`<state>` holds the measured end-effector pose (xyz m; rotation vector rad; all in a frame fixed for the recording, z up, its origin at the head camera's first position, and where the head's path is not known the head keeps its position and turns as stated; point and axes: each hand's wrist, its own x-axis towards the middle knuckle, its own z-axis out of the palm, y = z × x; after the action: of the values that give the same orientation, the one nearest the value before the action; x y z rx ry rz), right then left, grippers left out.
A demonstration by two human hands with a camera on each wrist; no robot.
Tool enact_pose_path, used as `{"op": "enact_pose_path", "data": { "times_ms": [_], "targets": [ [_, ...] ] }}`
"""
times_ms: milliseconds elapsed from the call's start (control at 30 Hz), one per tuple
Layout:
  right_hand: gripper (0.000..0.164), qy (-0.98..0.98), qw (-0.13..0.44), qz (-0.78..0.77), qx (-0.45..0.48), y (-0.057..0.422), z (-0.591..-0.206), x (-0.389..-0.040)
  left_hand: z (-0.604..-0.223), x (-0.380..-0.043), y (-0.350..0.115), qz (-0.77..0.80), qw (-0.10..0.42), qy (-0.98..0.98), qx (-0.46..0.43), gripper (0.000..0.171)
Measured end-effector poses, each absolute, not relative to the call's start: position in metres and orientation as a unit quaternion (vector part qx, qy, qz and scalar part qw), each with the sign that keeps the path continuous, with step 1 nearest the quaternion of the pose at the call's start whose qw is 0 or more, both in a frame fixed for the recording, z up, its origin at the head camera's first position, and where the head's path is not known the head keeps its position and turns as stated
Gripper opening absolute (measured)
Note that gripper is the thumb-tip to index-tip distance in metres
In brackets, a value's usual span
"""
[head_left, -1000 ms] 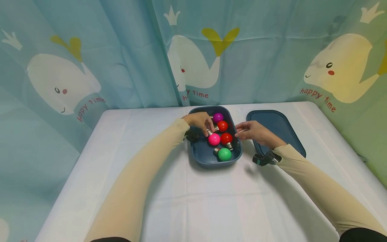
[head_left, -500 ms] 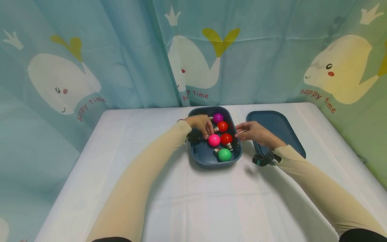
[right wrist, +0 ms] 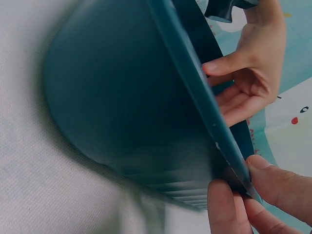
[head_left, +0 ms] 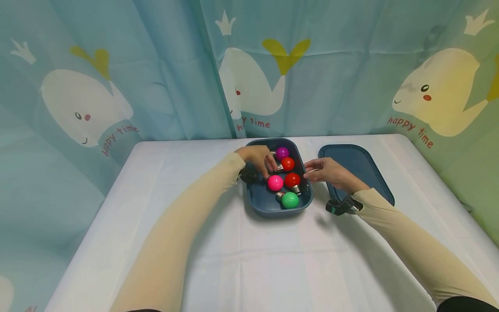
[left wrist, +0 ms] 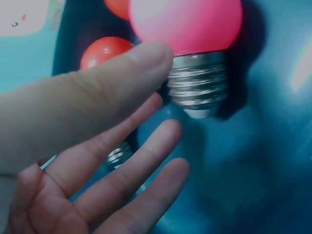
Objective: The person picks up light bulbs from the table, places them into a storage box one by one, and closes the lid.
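Bench (head_left: 218, 268): white-covered, spans the width below the patterned curtain (head_left: 335, 95).
Left hand (head_left: 255, 157): inside the left part of the blue container (head_left: 278, 212); grip spread, thumb apart from fingers, nothing held. Thumb tip lies at the metal base of the pink bulb (head_left: 275, 183); contact cannot be confirmed.
Pink bulb: lying in the container, screw base toward the hand.
Purple bulb (head_left: 282, 153): same container, at the far end.
Red bulbs (head_left: 293, 179): two, one behind the other; the nearer just beside the pink bulb.
Green bulb (head_left: 290, 200): dimpled, at the near end.
Right hand (head_left: 326, 170): grip closed on the container's right rim, thumb opposite fingers.
Blue lid (head_left: 352, 158): flat on the bench, right of the container, partly behind the right hand.
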<state>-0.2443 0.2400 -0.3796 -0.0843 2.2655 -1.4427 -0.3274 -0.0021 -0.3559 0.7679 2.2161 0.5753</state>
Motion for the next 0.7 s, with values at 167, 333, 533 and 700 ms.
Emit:
{"op": "enact_pose_path", "data": {
  "times_ms": [167,333,533,700],
  "targets": [
    [0.055,0.821,0.226,-0.523,-0.030,0.240,-0.379,-0.244,-0.345,-0.326,-0.007,0.228,0.361,0.857,0.289,0.043],
    [0.055,0.818,0.228,-0.528,-0.027,0.240,-0.379,-0.244,-0.331,-0.326,-0.016,0.237,0.352,0.854,0.301,0.044],
    [0.054,0.822,0.227,-0.522,-0.028,0.241,-0.382,-0.246,-0.311,-0.326,-0.028,0.271,0.324,0.853,0.306,0.045],
    [0.054,0.826,0.224,-0.517,-0.025,0.241,-0.381,-0.246,-0.293,-0.325,-0.045,0.289,0.290,0.861,0.301,0.043]
  ]
}}
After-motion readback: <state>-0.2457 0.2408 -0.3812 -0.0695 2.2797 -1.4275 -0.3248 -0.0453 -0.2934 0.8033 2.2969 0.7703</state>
